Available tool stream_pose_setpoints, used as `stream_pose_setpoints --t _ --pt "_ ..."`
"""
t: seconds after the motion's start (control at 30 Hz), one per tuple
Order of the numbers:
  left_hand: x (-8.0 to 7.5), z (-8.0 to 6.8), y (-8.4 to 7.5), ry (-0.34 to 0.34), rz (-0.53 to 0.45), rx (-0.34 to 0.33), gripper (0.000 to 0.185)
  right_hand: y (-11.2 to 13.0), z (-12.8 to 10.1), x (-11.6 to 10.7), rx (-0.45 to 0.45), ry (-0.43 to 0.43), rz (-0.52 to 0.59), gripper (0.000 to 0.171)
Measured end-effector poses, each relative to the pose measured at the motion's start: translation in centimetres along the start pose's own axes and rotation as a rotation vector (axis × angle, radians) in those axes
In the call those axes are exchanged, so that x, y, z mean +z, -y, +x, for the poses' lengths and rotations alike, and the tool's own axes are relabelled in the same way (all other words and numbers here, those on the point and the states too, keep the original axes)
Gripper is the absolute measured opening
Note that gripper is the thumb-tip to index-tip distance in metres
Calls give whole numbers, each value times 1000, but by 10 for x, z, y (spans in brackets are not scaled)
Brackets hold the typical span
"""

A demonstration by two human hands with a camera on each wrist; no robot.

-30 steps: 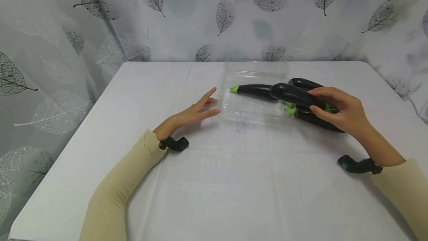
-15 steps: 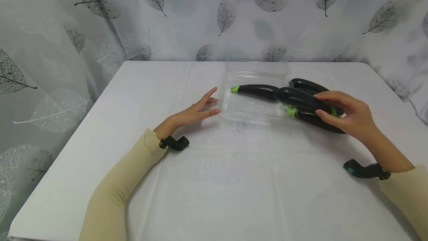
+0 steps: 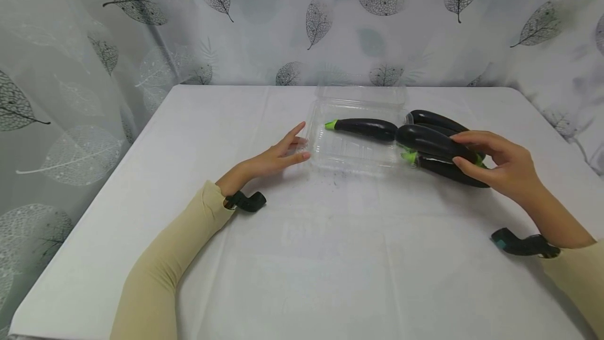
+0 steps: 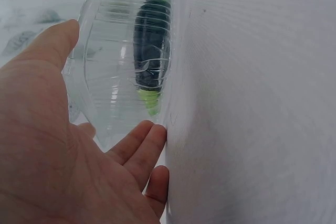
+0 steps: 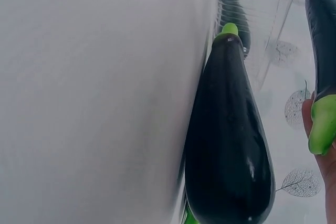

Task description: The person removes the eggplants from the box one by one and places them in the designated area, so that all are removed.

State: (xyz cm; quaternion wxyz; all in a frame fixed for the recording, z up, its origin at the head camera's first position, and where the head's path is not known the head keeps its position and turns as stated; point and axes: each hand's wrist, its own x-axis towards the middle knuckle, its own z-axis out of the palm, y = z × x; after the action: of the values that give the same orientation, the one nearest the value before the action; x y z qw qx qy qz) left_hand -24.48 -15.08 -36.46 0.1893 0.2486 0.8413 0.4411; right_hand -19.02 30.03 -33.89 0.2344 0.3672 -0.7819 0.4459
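Observation:
My right hand (image 3: 509, 167) pinches a dark eggplant (image 3: 427, 140) near its green stem end, with fingers on one side and thumb on the other. The held eggplant (image 5: 321, 45) appears raised above the table in the right wrist view. Under and around it lie more eggplants, one behind (image 3: 436, 118) and one in front (image 3: 450, 170). A clear plastic container (image 3: 354, 155) stands open, and one eggplant (image 3: 365, 128) lies inside with its green cap to the left. Against the container's left side, my left hand (image 3: 271, 160) rests with fingers extended and spread.
The container's clear lid (image 3: 360, 94) is folded back towards the far table edge. A white cloth covers the table (image 3: 302, 266). Behind it hangs a leaf-patterned curtain (image 3: 264, 25). Each wrist carries a dark camera mount, as on the left wrist (image 3: 250, 202).
My right hand has moved right and slightly nearer, carrying the eggplant away from the container's middle. The left hand and the container stay put.

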Motion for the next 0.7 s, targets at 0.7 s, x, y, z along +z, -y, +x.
stream_pose_setpoints --t 0.7 --pt "-1 0 1 7 -8 -3 82 18 -4 -7 -21 -30 114 42"
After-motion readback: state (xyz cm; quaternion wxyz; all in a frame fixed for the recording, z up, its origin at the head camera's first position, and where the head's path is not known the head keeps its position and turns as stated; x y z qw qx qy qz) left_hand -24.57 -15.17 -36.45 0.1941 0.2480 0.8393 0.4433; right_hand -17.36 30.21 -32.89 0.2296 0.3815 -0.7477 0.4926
